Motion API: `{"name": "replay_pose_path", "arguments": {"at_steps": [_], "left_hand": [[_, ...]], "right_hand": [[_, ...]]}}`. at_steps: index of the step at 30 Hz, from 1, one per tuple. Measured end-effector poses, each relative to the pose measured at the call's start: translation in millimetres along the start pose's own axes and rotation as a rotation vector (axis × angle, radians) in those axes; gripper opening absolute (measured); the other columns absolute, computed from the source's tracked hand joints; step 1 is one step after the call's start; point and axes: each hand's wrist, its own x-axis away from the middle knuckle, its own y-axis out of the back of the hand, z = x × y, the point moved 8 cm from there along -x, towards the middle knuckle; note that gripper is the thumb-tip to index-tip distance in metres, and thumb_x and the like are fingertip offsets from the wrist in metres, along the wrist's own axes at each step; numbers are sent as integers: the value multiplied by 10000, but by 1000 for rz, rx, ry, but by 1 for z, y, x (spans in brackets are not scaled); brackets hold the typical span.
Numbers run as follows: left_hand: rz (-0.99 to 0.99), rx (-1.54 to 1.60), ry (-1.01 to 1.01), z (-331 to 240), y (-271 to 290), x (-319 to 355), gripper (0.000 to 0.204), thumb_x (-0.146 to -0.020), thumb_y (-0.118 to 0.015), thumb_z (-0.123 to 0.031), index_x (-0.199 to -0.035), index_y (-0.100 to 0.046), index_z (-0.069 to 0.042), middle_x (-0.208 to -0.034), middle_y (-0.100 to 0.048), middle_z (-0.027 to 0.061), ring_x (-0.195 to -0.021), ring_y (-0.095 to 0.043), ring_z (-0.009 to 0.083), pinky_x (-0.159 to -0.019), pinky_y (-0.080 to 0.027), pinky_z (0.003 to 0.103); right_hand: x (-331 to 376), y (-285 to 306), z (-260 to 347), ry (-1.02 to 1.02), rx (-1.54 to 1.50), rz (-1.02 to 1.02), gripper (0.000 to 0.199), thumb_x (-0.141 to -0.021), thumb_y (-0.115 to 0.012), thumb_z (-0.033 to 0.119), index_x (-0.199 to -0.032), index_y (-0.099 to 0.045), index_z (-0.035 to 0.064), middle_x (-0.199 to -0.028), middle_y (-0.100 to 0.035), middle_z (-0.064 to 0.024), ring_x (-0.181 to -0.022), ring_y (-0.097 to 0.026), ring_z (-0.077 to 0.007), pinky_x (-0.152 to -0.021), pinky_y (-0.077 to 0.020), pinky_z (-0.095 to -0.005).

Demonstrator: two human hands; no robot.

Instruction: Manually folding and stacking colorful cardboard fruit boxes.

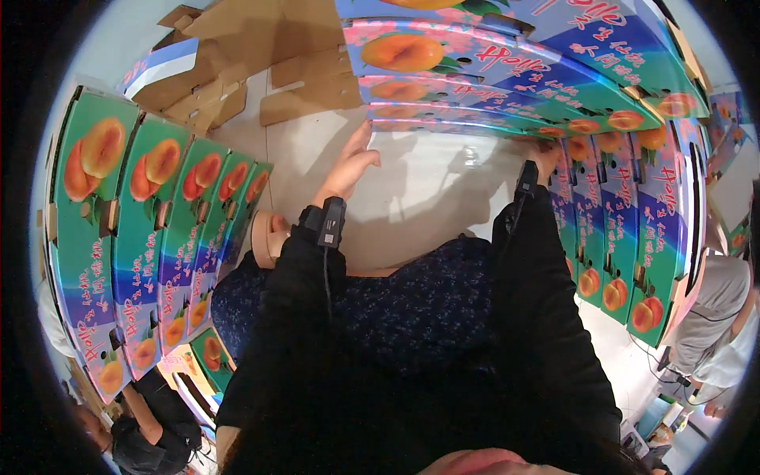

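Observation:
My left hand [348,168] has its fingers stretched out and the thumb apart. Its fingertips reach the lower left corner of a stack of fruit cartons [443,89], printed in blue, pink and green with peaches. At the opposite end of that stack's base is my right hand [543,158], close to the corner where a second stack [613,214] meets it. The fingers of this hand are mostly hidden by shadow and the cartons. Black devices are strapped to both wrists, over dark sleeves.
Another stack of peach-printed cartons [134,229] rises on my left. Brown cardboard sheets [305,71] lie at the far left, above the pale floor [412,206]. One person in black [150,435] is at the lower left, another in grey [716,297] at the right. Cables [665,368] trail there.

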Motion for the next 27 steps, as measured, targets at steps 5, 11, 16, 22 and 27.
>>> {"name": "replay_pose_path", "arguments": {"at_steps": [5,11,16,22,27], "left_hand": [[-1,-10,-35,-6,-13,-5,805,-704,-477,22,-1448,-172,-20,-1511,-160,144,-1410,-108,227,-1104,-160,312],[29,22,-47,-6,-8,-9,864,-680,-490,44,-1453,-108,-8,-1527,-79,147,-1417,-43,233,-1047,-255,283],[11,42,-49,-7,-6,-10,859,-689,-509,5,-1449,-109,6,-1523,-86,163,-1415,-48,245,-1041,-269,290],[75,-16,-86,-11,-31,-39,833,-718,-530,-61,-1449,-134,-4,-1516,-134,155,-1409,-96,240,-1052,-255,304],[-94,-185,-100,-9,24,3,821,-736,-544,-99,-1447,-145,-5,-1491,-224,148,-1389,-178,237,-1086,-211,322]], "right_hand": [[-9,9,3,82,-49,69,384,-705,-660,142,-1048,-569,-5,-982,-627,-119,-905,-595,-229,-820,-439,-347],[-7,8,-20,-95,204,-8,382,-673,-670,94,-1023,-551,-4,-915,-617,-100,-871,-584,-211,-791,-434,-318],[-5,0,-24,13,-2,-30,337,-684,-666,67,-986,-535,-7,-878,-604,-84,-828,-571,-199,-787,-434,-302],[-64,32,-116,160,-57,-451,240,-758,-580,44,-995,-545,50,-848,-599,-70,-807,-569,-197,-774,-453,-317],[42,-80,-79,-715,-432,261,223,-867,-515,290,-1011,-559,126,-837,-606,-31,-733,-572,-140,-613,-453,-269]]}}
